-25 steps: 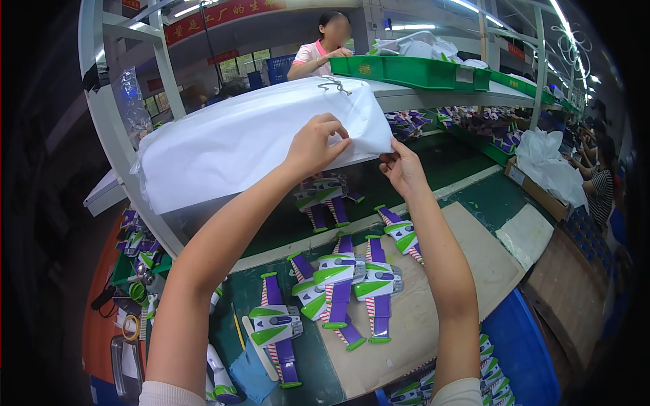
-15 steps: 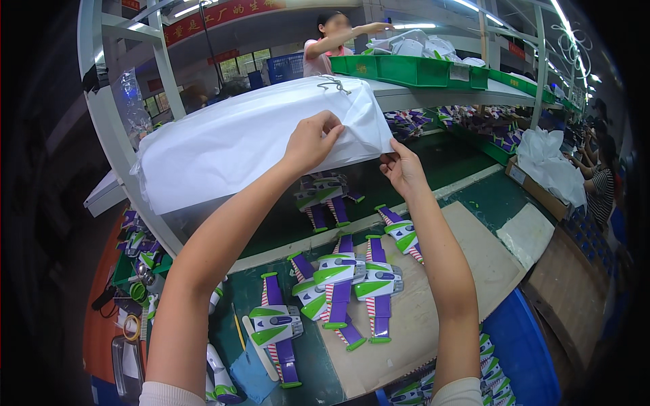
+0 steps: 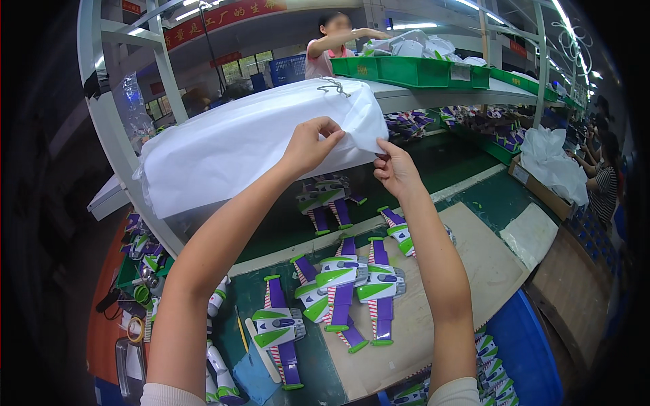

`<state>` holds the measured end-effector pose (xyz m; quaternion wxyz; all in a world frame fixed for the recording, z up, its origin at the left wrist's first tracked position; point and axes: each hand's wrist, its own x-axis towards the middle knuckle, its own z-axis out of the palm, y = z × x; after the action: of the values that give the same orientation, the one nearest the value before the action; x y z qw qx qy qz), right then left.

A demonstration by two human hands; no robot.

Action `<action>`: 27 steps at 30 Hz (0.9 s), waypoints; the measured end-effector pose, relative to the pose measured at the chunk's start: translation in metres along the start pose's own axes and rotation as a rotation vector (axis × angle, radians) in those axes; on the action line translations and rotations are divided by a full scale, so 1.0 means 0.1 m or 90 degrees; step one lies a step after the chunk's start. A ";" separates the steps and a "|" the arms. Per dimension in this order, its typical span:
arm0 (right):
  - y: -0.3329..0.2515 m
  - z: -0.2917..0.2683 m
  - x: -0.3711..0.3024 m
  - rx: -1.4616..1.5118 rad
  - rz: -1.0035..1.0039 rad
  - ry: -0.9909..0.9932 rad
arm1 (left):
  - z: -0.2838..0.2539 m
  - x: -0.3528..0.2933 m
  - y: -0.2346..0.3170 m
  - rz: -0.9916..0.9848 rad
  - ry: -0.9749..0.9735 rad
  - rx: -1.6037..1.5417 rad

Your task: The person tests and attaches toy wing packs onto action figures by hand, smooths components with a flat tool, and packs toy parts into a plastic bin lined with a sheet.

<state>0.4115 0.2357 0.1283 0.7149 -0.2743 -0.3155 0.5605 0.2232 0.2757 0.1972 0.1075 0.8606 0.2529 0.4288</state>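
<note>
A large white sheet (image 3: 230,145), thin and creased like cloth or soft plastic, drapes over the shelf in front of me. My left hand (image 3: 310,145) pinches a fold near its right end. At the sheet's lower right corner, the thumb and fingers of my right hand (image 3: 398,168) are closed on the edge. A dark twisted tie or cord (image 3: 333,86) lies on top of the sheet. Below my arms, several winged toy parts in white, purple and green (image 3: 342,274) overlap on the bench, and one more (image 3: 277,328) lies apart to their left.
Cardboard (image 3: 379,345) covers part of the green bench (image 3: 318,379). A blue bin (image 3: 531,352) with more toy parts stands at lower right. Green trays (image 3: 409,73) of white parts line the shelf; a person (image 3: 328,47) reaches over them. A carton (image 3: 542,189) holds white sheeting.
My right hand has shifted slightly left along the sheet's edge, its fingers more curled. My left hand stays nearly in place. The person opposite has drawn their arm lower over the tray.
</note>
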 end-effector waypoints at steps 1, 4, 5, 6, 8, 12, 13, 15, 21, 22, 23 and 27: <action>0.01 -0.02 -0.01 0.000 -0.001 -0.001 | -0.01 0.01 0.01 0.001 0.001 0.001; -0.02 0.03 -0.12 -0.003 -0.020 -0.001 | -0.05 0.00 0.01 -0.008 -0.017 0.022; -0.04 0.04 -0.15 0.003 -0.045 0.009 | -0.05 0.00 0.01 -0.008 -0.016 0.022; -0.05 0.05 -0.17 0.008 -0.070 0.020 | -0.05 0.00 0.00 -0.009 -0.016 0.022; -0.06 0.04 -0.18 0.001 -0.096 0.023 | -0.04 0.00 -0.02 -0.002 -0.021 0.025; -0.05 0.03 -0.14 0.004 -0.125 0.042 | 0.00 0.03 -0.05 0.003 -0.036 0.025; -0.05 0.02 -0.13 0.004 -0.126 0.043 | 0.01 0.04 -0.05 0.003 -0.036 0.025; -0.04 0.01 -0.10 0.033 -0.145 0.046 | 0.02 0.05 -0.04 -0.046 -0.048 -0.019; 0.02 -0.04 -0.04 0.043 -0.173 0.057 | 0.02 0.08 -0.03 -0.002 0.063 0.065; 0.03 -0.08 0.00 0.042 -0.173 0.057 | 0.01 0.10 -0.02 -0.003 0.064 0.064; 0.02 -0.18 0.04 -0.082 -0.150 0.106 | 0.01 0.11 0.08 0.005 0.105 0.207; -0.06 -0.22 0.21 -0.714 -0.461 0.373 | -0.12 0.21 0.05 0.224 0.094 0.438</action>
<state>0.4354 0.2544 0.1213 0.6624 -0.6166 -0.4222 -0.0534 0.2259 0.2821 0.2212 -0.2812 0.8435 0.2373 0.3912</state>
